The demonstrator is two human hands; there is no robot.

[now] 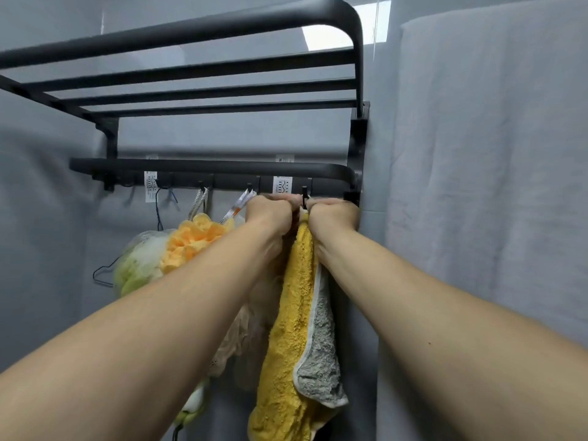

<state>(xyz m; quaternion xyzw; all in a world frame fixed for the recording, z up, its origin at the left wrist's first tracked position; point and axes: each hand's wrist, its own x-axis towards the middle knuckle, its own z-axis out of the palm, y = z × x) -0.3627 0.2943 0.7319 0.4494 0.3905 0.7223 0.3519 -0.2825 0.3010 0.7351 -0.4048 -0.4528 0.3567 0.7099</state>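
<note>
A yellow towel (294, 313) with a grey underside hangs down from between my two hands. My left hand (270, 213) and my right hand (331, 214) both grip its top edge, side by side, right at a black hook (304, 196) under the rail of a black wall rack (203, 168). The top of the towel and my fingertips are hidden behind my knuckles, so I cannot tell whether it is on the hook.
To the left, an orange bath pouf (191, 240) and a green-white pouf (140, 265) hang from other hooks on cords. A beige mesh cloth (241, 335) hangs behind my left forearm. A white towel (486, 173) covers the wall at right. Upper rack bars (197, 71) jut out overhead.
</note>
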